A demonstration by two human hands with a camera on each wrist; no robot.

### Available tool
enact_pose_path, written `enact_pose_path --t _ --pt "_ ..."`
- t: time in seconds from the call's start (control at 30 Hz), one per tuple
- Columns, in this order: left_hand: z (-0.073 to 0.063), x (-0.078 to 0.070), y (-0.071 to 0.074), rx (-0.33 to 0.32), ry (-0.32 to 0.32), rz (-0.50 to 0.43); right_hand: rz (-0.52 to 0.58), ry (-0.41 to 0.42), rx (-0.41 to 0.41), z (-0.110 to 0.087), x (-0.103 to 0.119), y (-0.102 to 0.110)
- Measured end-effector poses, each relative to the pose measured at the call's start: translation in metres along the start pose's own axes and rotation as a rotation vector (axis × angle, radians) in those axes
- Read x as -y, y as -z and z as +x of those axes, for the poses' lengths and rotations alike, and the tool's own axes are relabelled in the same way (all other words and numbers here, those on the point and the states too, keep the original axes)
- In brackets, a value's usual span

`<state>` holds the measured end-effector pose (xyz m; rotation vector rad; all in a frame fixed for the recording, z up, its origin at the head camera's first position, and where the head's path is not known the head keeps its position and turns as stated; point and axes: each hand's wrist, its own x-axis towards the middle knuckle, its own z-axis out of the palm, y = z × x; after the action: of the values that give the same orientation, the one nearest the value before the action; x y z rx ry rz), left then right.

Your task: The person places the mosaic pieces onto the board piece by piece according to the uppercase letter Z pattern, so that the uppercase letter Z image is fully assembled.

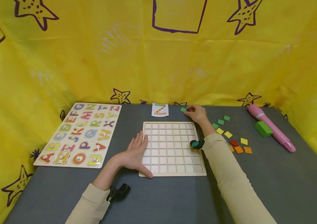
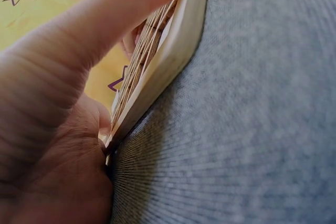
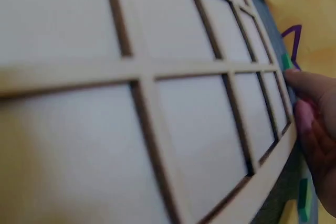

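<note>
A wooden grid board (image 1: pixel 172 176) with square cells lies flat on the grey table. My left hand (image 1: pixel 134 152) rests along its left edge, fingers spread and thumb on the near corner; the left wrist view shows the thumb (image 2: pixel 105 19) against the board's rim (image 2: pixel 181 40). Beyond the far right corner, my right hand (image 1: pixel 198 114) pinches a green square tile (image 1: pixel 183 109) at the fingertips. In the right wrist view that tile (image 3: pixel 286 60) shows only as a sliver. A small card (image 1: pixel 160 110) with a coloured grid pattern lies behind the board.
Right of the board are loose green tiles (image 1: pixel 221 122), yellow tiles (image 1: pixel 228 134), a red tile (image 1: pixel 234 143) and orange tiles (image 1: pixel 239 150), partly behind my right sleeve. Further right lie a pink tube (image 1: pixel 273 127) and a green block (image 1: pixel 263 129). An alphabet puzzle board (image 1: pixel 72 137) lies left.
</note>
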<state>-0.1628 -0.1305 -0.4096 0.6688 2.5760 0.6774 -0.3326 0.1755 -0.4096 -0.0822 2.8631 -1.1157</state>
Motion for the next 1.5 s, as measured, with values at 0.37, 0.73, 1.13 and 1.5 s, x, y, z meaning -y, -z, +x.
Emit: enact_pose_path --t 0.37,0.73,1.13,1.5 --pt "0.003 -0.002 0.003 0.006 0.01 0.012 0.081 0.107 0.121 -0.022 0.049 0.003" --pt "0.007 -0.003 0.006 0.012 0.001 0.015 -0.045 0.344 0.275 -0.034 0.075 -0.043" --pt "0.004 -0.004 0.007 0.016 0.01 0.011 -0.088 0.384 0.247 -0.039 0.077 -0.052" --pt "0.0 -0.002 0.004 0.021 0.019 0.005 0.065 0.311 0.258 -0.046 0.068 -0.042"
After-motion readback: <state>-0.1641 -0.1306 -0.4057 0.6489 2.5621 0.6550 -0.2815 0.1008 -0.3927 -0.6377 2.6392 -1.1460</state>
